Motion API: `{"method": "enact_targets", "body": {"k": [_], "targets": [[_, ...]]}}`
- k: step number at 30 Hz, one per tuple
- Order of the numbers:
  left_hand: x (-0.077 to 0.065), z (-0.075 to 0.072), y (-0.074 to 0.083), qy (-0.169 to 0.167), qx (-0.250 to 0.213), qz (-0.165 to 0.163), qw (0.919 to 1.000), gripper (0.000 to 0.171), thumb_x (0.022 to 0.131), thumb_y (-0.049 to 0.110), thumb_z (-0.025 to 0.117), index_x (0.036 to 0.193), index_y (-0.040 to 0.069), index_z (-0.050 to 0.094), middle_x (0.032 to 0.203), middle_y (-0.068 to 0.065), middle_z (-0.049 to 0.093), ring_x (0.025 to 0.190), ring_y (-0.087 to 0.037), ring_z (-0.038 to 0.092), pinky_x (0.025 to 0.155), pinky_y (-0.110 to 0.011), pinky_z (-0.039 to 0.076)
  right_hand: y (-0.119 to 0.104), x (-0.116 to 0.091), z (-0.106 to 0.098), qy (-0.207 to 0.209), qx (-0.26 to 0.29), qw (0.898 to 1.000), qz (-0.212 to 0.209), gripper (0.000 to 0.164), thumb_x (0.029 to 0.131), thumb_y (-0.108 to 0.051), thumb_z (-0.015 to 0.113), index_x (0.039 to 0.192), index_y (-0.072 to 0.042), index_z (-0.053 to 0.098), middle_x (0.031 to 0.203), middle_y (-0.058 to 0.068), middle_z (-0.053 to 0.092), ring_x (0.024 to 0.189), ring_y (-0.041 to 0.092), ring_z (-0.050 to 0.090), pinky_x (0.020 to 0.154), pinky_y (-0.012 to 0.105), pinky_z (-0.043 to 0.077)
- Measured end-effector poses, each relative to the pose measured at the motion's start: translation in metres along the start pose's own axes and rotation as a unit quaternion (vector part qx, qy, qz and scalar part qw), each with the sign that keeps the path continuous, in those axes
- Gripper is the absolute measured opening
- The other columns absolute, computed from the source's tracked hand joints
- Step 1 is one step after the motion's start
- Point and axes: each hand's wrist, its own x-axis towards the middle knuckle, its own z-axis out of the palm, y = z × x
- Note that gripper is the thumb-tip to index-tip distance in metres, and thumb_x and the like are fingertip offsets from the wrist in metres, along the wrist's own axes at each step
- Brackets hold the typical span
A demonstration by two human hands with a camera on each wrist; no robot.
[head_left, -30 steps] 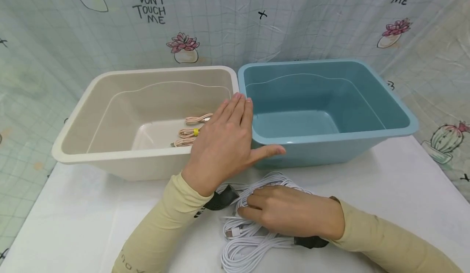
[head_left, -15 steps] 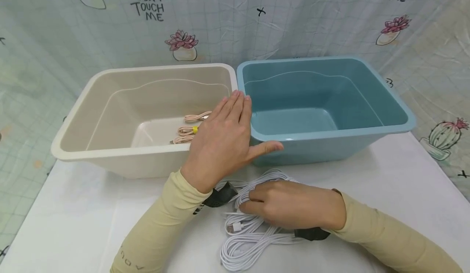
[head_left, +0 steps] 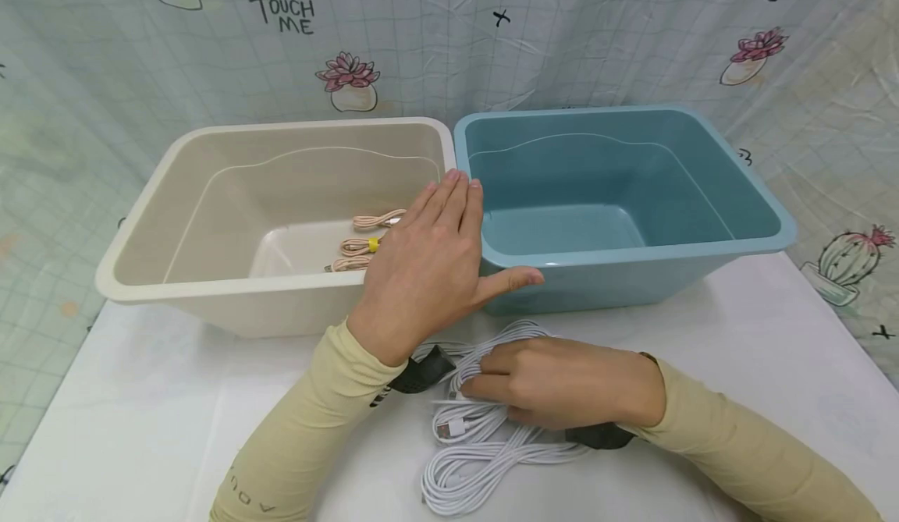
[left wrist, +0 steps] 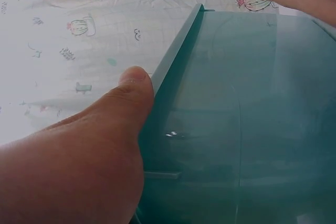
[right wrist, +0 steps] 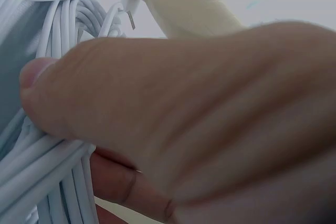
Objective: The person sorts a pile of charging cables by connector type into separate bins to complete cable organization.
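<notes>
My left hand (head_left: 427, 264) lies with straight fingers over the meeting rims of the beige bin (head_left: 232, 292) and the blue bin (head_left: 632, 255), thumb stretched out to the right. In the left wrist view that thumb rests beside the blue bin's wall. Just in front of the bins, my right hand (head_left: 565, 381) grips a coiled white cable (right wrist: 37, 169); the right wrist view has the thumb above the strands and fingers below. More coiled white cables (head_left: 456, 495) lie under and in front of this hand, one showing a USB plug (head_left: 453, 428).
Inside the beige bin sit several coiled pinkish cables (head_left: 357, 246), one with a yellow tie, partly hidden by the left hand. White cloth (head_left: 161, 428) covers the table. A patterned curtain (head_left: 421, 46) hangs close behind both bins.
The right hand has shifted very slightly at the white cables, its fingers lifting a little. The left hand stays on the rims. The whole view has tilted slightly.
</notes>
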Motion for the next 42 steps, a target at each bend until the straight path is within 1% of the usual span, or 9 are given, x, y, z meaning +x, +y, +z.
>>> {"method": "enact_targets", "body": {"k": [5,7,12,17,20,26,31,35,42], "targets": [[0.0,-0.001,0.0,-0.011,-0.005,-0.004,0.9999,0.114,0.088,0.088,0.042,0.153,-0.005,0.045,0.157,-0.022,0.051,0.153,-0.03,0.044,0.13,-0.04,0.033,0.002,-0.001,-0.002,0.004,0.001,1.0,0.003,0.04,0.084,-0.01,0.078,0.122,-0.019,0.069,0.101,-0.009,0.071,0.092,0.006,0.071,0.084,0.023,0.06],[0.0,-0.001,0.0,-0.009,-0.004,-0.002,0.9999,0.113,0.088,0.088,0.043,0.153,-0.005,0.045,0.157,-0.021,0.051,0.152,-0.03,0.045,0.13,-0.04,0.033,0.002,-0.001,-0.002,0.0,0.002,1.0,0.007,0.041,0.084,-0.01,0.078,0.123,-0.019,0.07,0.101,-0.009,0.071,0.092,0.006,0.071,0.085,0.024,0.06],[0.0,0.0,-0.001,0.009,0.009,0.005,0.9999,0.112,0.089,0.087,0.045,0.151,-0.005,0.047,0.155,-0.022,0.053,0.151,-0.03,0.047,0.13,-0.039,0.034,0.002,0.001,-0.001,-0.013,0.005,1.0,0.016,0.04,0.085,-0.01,0.077,0.124,-0.019,0.07,0.105,-0.009,0.072,0.096,0.008,0.072,0.087,0.025,0.06],[-0.001,0.001,-0.001,0.006,0.003,0.001,1.0,0.112,0.088,0.087,0.044,0.151,-0.005,0.047,0.155,-0.021,0.053,0.151,-0.03,0.046,0.13,-0.04,0.034,0.0,0.0,-0.001,-0.028,0.012,0.999,0.027,0.044,0.085,-0.009,0.078,0.126,-0.02,0.069,0.109,-0.009,0.072,0.099,0.008,0.072,0.088,0.026,0.061],[-0.001,0.001,-0.001,0.001,0.0,-0.001,1.0,0.112,0.088,0.088,0.044,0.152,-0.005,0.047,0.156,-0.021,0.052,0.152,-0.03,0.046,0.13,-0.04,0.034,0.0,0.0,-0.001,-0.03,0.007,0.999,0.025,0.044,0.085,-0.009,0.078,0.127,-0.02,0.069,0.107,-0.009,0.072,0.097,0.008,0.072,0.087,0.026,0.06],[0.001,0.001,-0.002,0.009,0.003,0.001,1.0,0.113,0.088,0.088,0.043,0.151,-0.005,0.048,0.154,-0.022,0.054,0.151,-0.03,0.047,0.129,-0.039,0.035,0.002,0.001,0.001,-0.014,-0.001,1.0,0.01,0.042,0.085,-0.008,0.078,0.124,-0.019,0.07,0.1,-0.009,0.071,0.09,0.007,0.071,0.084,0.025,0.06],[0.001,0.001,-0.002,0.005,0.0,0.001,1.0,0.113,0.088,0.088,0.043,0.151,-0.006,0.048,0.155,-0.022,0.053,0.151,-0.031,0.046,0.129,-0.04,0.035,0.003,0.0,-0.002,-0.017,0.014,1.0,0.01,0.046,0.084,-0.008,0.079,0.127,-0.02,0.069,0.099,-0.008,0.069,0.091,0.008,0.07,0.085,0.026,0.059],[0.002,0.001,-0.003,0.007,0.0,0.004,1.0,0.112,0.088,0.088,0.044,0.15,-0.006,0.048,0.154,-0.023,0.053,0.151,-0.031,0.047,0.128,-0.04,0.036,0.005,-0.002,-0.006,-0.026,0.029,0.999,0.02,0.049,0.083,-0.007,0.08,0.129,-0.02,0.068,0.104,-0.008,0.07,0.096,0.01,0.071,0.087,0.027,0.06],[0.002,0.0,-0.003,-0.003,0.001,0.004,1.0,0.111,0.089,0.087,0.043,0.151,-0.005,0.047,0.155,-0.022,0.053,0.151,-0.031,0.047,0.128,-0.041,0.036,0.008,-0.005,-0.011,-0.022,0.049,0.998,0.03,0.048,0.085,-0.005,0.078,0.13,-0.021,0.068,0.108,-0.008,0.07,0.1,0.011,0.071,0.09,0.028,0.06]]}}
